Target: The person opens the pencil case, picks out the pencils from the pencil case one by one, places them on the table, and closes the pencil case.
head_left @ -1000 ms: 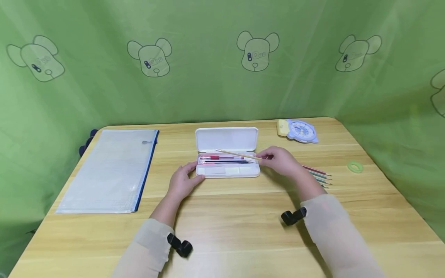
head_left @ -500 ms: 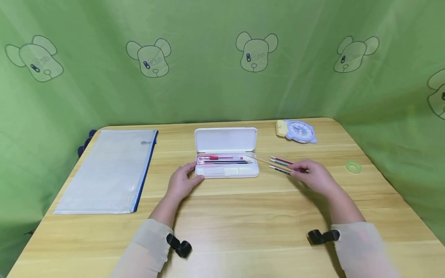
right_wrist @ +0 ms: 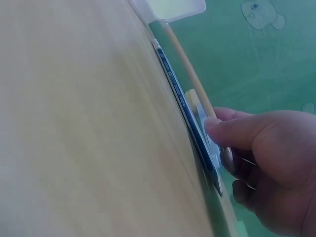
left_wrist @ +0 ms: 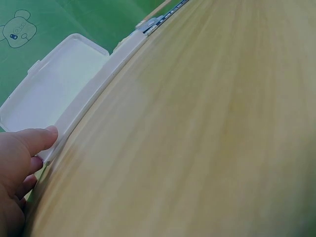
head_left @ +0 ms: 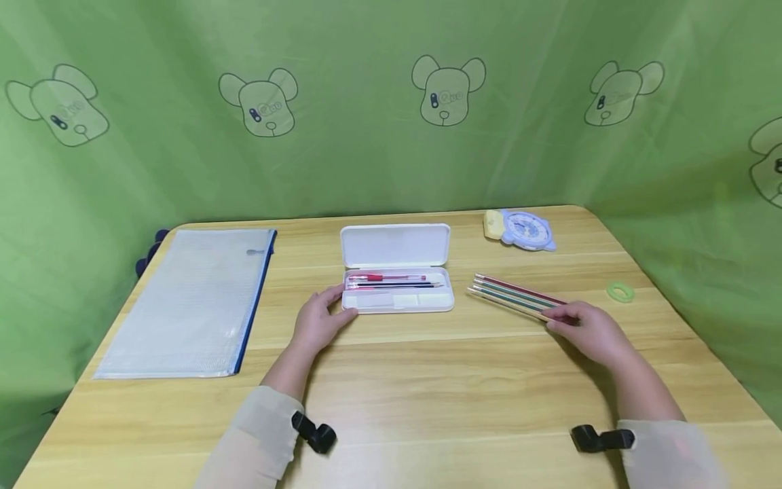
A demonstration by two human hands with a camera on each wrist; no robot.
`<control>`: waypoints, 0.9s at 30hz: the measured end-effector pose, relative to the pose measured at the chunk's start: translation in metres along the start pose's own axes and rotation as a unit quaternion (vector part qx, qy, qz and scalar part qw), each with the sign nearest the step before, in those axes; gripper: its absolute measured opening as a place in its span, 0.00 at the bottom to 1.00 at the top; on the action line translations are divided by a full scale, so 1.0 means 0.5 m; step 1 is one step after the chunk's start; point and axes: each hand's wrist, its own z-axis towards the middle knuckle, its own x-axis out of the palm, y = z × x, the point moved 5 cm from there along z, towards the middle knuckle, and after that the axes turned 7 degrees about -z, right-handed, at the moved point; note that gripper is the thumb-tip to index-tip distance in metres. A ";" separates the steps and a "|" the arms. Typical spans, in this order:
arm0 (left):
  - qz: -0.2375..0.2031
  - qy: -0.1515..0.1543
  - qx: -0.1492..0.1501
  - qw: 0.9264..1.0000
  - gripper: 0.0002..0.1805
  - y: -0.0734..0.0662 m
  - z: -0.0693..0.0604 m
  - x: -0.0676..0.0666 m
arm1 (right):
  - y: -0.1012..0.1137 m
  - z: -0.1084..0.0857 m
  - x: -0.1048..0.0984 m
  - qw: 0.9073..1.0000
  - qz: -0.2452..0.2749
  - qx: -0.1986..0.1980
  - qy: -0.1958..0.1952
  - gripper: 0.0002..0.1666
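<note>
the tan pencil [right_wrist: 189, 69], slim, straight and pale, slants to the right of the white case [head_left: 394, 246], beside a dark blue pencil [right_wrist: 180, 96]; the right hand [head_left: 591, 333] pinches it near one end, the left hand [head_left: 319, 322] holds the case's left end.
</note>
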 end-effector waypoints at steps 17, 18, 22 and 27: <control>0.001 0.001 0.001 1.000 0.33 0.000 -0.001 0.000 | -0.024 -0.017 0.008 1.000 -0.012 0.009 -0.002 0.16; 0.001 0.001 0.001 1.000 0.33 0.000 -0.001 0.000 | -0.024 -0.017 0.008 1.000 -0.012 0.010 -0.002 0.16; -0.001 0.001 -0.002 1.000 0.33 -0.001 -0.002 0.000 | -0.025 -0.018 0.009 1.000 -0.014 0.015 -0.001 0.17; -0.005 0.001 -0.006 1.000 0.33 -0.001 -0.002 0.000 | -0.026 -0.017 0.009 1.000 -0.016 0.017 0.000 0.18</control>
